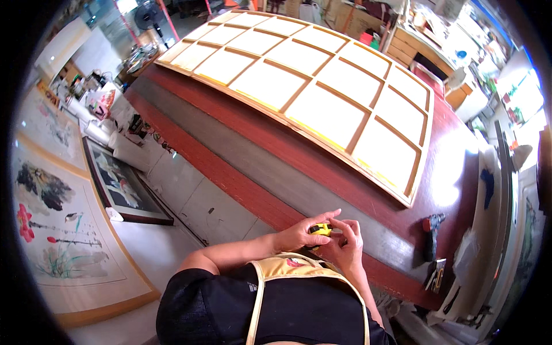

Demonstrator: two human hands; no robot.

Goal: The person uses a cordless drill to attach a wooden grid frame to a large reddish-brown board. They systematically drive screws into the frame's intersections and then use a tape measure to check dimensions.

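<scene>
In front of my apron, at the near edge of the table, I hold a small yellow and black tape measure [319, 229]. My left hand [303, 233] is closed around it, with the forefinger stretched along its far side. My right hand [349, 240] is right beside it, fingers bent and closed toward the thumb at the tape measure's right side. What those right fingers pinch, if anything, is too small to make out. Beyond my hands, a large wooden lattice frame [360, 141] with white panels lies on the dark red table [241, 129].
A cordless drill [431, 234] lies on the table to the right, with a metal hand tool [437, 276] nearer me. A long grey strip [276, 187] runs along the tabletop. Framed paintings [123, 184] stand at the left. A wooden drawer cabinet [405, 46] is at the far right.
</scene>
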